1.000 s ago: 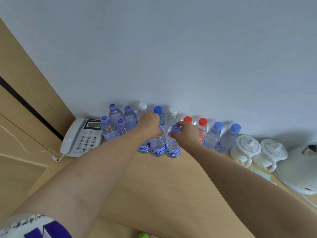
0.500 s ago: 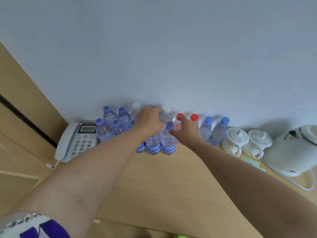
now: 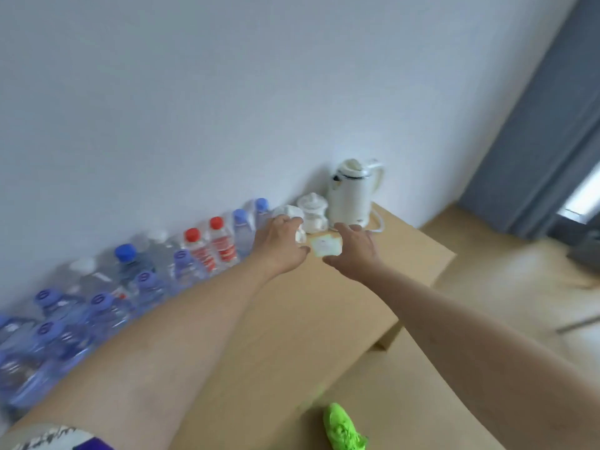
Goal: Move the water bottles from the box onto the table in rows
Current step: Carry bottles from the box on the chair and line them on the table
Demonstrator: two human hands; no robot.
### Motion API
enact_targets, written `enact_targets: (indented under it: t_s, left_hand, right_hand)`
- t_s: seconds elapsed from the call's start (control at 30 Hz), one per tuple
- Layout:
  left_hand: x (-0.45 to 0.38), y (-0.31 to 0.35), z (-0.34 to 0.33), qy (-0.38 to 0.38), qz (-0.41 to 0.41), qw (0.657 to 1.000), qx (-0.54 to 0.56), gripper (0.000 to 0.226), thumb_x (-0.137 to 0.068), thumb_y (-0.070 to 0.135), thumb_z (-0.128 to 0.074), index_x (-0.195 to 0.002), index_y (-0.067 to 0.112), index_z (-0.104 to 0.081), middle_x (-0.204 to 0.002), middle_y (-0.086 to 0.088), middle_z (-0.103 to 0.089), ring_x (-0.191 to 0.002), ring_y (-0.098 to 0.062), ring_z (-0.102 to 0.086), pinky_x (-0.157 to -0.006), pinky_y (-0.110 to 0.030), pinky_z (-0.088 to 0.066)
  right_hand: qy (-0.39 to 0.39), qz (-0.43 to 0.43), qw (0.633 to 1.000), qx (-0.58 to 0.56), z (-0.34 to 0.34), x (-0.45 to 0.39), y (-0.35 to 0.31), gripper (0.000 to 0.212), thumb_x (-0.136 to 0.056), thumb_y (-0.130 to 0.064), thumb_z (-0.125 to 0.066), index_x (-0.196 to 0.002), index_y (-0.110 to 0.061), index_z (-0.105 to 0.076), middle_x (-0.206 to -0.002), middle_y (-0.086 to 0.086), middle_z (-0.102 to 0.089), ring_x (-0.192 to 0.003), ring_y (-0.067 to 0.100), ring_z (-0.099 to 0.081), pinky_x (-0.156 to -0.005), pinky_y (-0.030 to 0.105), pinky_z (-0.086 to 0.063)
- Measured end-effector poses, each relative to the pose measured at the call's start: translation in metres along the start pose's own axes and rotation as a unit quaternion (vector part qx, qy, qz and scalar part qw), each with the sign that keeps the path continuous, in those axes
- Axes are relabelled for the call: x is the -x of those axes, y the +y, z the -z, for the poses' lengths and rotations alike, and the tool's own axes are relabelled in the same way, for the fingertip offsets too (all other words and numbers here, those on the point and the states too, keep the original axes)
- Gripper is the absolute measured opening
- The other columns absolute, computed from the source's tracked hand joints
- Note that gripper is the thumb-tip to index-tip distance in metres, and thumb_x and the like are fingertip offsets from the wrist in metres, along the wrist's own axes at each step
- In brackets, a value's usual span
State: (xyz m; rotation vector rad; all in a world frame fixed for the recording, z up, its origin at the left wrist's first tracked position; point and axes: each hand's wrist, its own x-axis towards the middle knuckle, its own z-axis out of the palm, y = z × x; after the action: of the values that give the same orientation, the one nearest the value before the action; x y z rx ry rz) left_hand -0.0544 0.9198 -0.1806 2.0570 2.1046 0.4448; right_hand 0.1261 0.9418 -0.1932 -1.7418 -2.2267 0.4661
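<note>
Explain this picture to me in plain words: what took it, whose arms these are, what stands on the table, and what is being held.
There is no machine here. A camera worn on a person's head looks forward and down, so the two bare arms belong to the wearer. The left hand and right hand reach over the light wooden table, both relaxed, with nothing in their grip. Along the white wall stand clear plastic water bottles with blue, white and red caps. Further right are two white lidded ceramic cups, a white electric kettle and a small pale card. The picture is motion-blurred.

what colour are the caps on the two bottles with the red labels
Red: both red-labelled bottles have red caps, seen in the head view.
</note>
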Motion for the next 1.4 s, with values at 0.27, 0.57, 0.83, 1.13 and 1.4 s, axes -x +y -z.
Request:
enact_targets:
  t_s: [0.27, 0.57, 0.83, 1.13, 1.4]
  left_hand:
    - [0.014, 0.181, -0.068, -0.096, -0.183, 0.978, 0.008, 0.069, -0.082, 0.049, -0.07, -0.142, 0.024, -0.047, -0.144, -0.006, -0.048, -0.136, -0.028, -0.038, -0.109, -0.042, -0.039]
    - [0.069, 0.385, -0.132, -0.156, -0.316, 0.936, -0.016, 0.073, -0.086, 0.05, -0.066, -0.149, 0.024, -0.039, -0.152, -0.006, -0.041, -0.14, -0.027, -0.035, -0.111, -0.042, -0.038]
    - [0.142, 0.595, -0.194, -0.2, -0.402, 0.893, 0.014, 0.072, -0.085, 0.046, -0.068, -0.148, 0.028, -0.041, -0.149, -0.003, -0.043, -0.138, -0.024, -0.037, -0.111, -0.042, -0.038]
    - [0.201, 0.77, -0.259, -0.251, -0.49, 0.835, 0.02, 0.073, -0.084, 0.042, -0.073, -0.148, 0.027, -0.041, -0.148, -0.002, -0.045, -0.139, -0.024, -0.038, -0.112, -0.043, -0.038]
    - [0.204, 0.935, -0.352, -0.27, -0.57, 0.776, -0.006, 0.074, -0.085, 0.049, -0.067, -0.149, 0.027, -0.039, -0.151, -0.004, -0.042, -0.139, -0.027, -0.037, -0.112, -0.047, -0.037]
  right_hand:
    - [0.053, -0.203, 0.977, 0.048, 0.072, 0.12, 0.148, 0.08, -0.076, -0.048, -0.075, -0.143, -0.023, -0.04, -0.138, 0.007, -0.048, -0.125, 0.034, -0.043, -0.101, 0.043, -0.042]
    - [0.087, -0.33, 0.938, 0.061, 0.136, 0.248, 0.295, 0.078, -0.077, -0.048, -0.075, -0.142, -0.025, -0.04, -0.137, 0.006, -0.049, -0.125, 0.032, -0.044, -0.098, 0.042, -0.041]
    - [0.103, -0.437, 0.893, 0.041, 0.2, 0.377, 0.445, 0.081, -0.079, -0.044, -0.076, -0.147, -0.026, -0.036, -0.142, 0.005, -0.045, -0.131, 0.029, -0.04, -0.106, 0.041, -0.039]
    - [0.123, -0.553, 0.823, 0.024, 0.252, 0.484, 0.575, 0.081, -0.077, -0.049, -0.075, -0.146, -0.029, -0.036, -0.143, 0.002, -0.046, -0.131, 0.029, -0.04, -0.101, 0.041, -0.039]
    - [0.156, -0.63, 0.761, -0.005, 0.283, 0.539, 0.708, 0.08, -0.08, -0.049, -0.072, -0.147, -0.026, -0.035, -0.147, 0.002, -0.041, -0.134, 0.028, -0.035, -0.108, 0.039, -0.035]
